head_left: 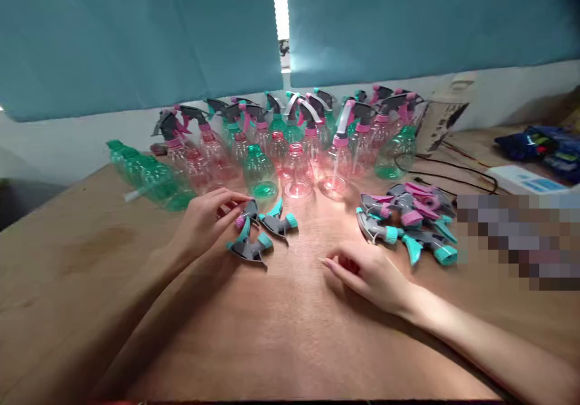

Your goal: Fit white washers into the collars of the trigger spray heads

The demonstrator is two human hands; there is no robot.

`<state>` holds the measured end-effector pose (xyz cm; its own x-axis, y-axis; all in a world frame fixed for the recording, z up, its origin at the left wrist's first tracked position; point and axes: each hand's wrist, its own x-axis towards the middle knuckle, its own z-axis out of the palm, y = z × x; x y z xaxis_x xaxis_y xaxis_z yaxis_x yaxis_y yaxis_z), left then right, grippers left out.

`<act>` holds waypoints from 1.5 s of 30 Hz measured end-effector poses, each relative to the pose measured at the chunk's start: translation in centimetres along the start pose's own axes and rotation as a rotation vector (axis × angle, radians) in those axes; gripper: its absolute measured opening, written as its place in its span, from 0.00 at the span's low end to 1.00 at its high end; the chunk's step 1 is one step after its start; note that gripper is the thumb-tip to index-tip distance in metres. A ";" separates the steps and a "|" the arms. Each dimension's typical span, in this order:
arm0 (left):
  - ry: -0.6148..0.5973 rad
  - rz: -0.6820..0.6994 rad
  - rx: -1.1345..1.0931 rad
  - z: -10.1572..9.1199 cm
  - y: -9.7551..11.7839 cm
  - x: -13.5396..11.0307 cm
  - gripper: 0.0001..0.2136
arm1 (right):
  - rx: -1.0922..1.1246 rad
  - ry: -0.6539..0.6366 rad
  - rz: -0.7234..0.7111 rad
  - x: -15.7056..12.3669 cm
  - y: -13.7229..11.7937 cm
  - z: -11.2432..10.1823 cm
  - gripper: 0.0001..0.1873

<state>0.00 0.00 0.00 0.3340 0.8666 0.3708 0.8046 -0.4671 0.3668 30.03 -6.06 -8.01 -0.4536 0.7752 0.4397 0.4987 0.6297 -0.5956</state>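
While the right hand (pixel 369 275) rests half-curled at the brown wooden tabletop (pixel 294 338), thumb and fingers apart on nothing visible, two grey-and-turquoise plastic sprayer heads (pixel 250 251) lie near the left hand (pixel 216 214). Its fingertips meet a grey-and-pink plastic sprayer head (pixel 249 209); being partly hidden, a firm clamp cannot be confirmed. Just beyond stands an uncapped translucent green plastic bottle (pixel 260 172), which a careless forward knuckle could topple.
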 end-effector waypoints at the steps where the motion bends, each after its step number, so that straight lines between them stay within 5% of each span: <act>1: -0.005 -0.033 0.006 -0.2 -0.3 -0.3 0.15 | -0.021 0.013 -0.009 0.0 0.2 0.0 0.09; 7: -0.127 -0.230 -0.020 -0.1 -2.2 -1.7 0.18 | -0.122 0.032 -0.037 0.4 0.9 0.3 0.07; 11: -0.248 -0.178 0.016 1.2 -3.5 -1.8 0.17 | -0.152 0.011 -0.043 0.9 0.5 0.6 0.07; 19: -0.192 -0.171 0.049 1.7 -3.5 -1.6 0.14 | -0.152 -0.011 -0.073 1.9 -0.7 1.2 0.09; 26: -0.078 -0.268 -0.009 -1.2 -0.7 -1.4 0.13 | -0.103 -0.009 0.057 1.6 0.2 0.4 0.09; 31: -0.006 -0.157 0.035 -2.0 1.7 -1.0 0.13 | -0.001 -0.034 0.153 1.4 0.5 -0.7 0.12; 36: -0.098 0.042 0.084 -0.3 6.0 -1.6 0.11 | 0.184 -0.097 0.227 1.8 -0.2 -1.6 0.13; 40: -0.222 0.142 0.032 2.1 9.5 -2.2 0.09 | 0.524 -0.219 0.278 2.3 -0.8 -1.8 0.25; 45: -0.223 0.199 -0.115 4.9 11.1 -2.6 0.08 | 0.735 -0.294 0.271 2.0 -0.9 -2.1 0.28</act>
<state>10.41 -6.59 -1.10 0.5889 0.7673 0.2537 0.6562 -0.6373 0.4041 30.23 -4.95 -5.23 -0.6120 0.7863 0.0853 0.0561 0.1508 -0.9870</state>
